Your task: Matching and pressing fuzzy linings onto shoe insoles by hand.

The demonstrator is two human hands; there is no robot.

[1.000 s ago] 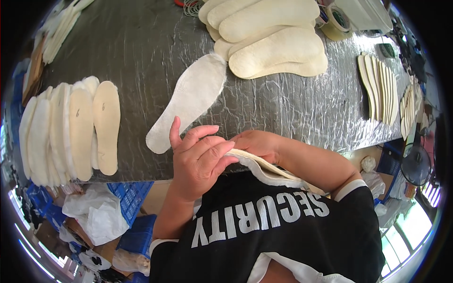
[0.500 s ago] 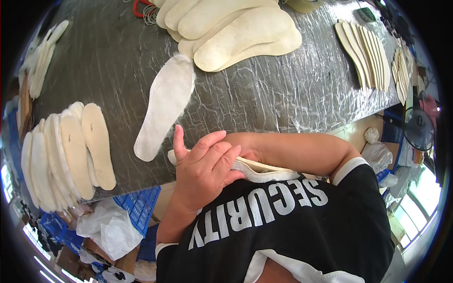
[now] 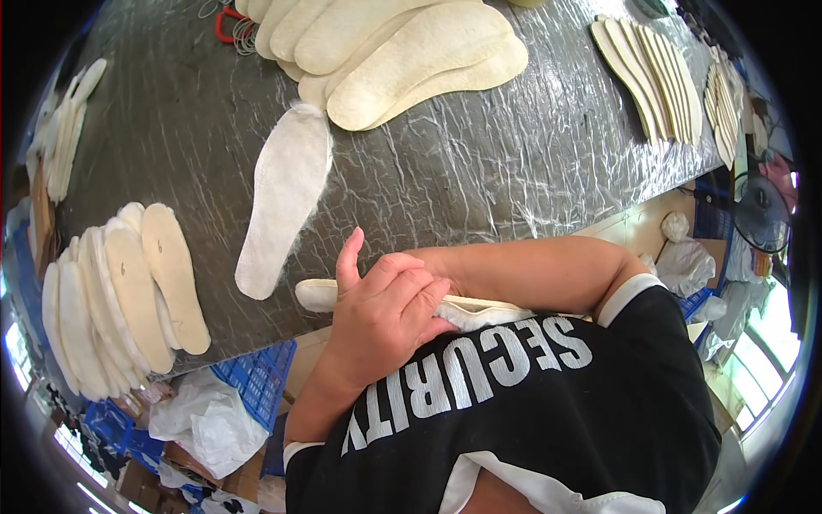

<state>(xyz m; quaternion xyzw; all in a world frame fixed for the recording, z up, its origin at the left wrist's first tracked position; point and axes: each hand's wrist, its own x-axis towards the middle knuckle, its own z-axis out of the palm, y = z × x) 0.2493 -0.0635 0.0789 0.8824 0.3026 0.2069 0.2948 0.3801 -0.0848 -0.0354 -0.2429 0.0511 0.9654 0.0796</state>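
My left hand [image 3: 381, 313] is curled over a cream insole [image 3: 488, 310] at the near edge of the table, thumb raised, pressing it against my black shirt. The insole's rounded tip [image 3: 315, 294] sticks out to the left of the hand. My right forearm [image 3: 531, 270] comes in from the right and lies along the insole. The right hand itself is hidden under my left hand. A white fleecy insole [image 3: 287, 193] lies flat on the grey table [image 3: 479, 163] just beyond my hands.
A pile of large beige insoles [image 3: 411, 51] sits at the table's far side. A fanned row of cream insoles [image 3: 128, 291] lies at the left, thin ones [image 3: 651, 73] at the right. Below the table are a blue crate [image 3: 257, 377] and white bags [image 3: 205, 420].
The view has shifted, so the table sits higher in the picture. My left hand stays curled over the insole at my chest, and my right forearm has barely moved.
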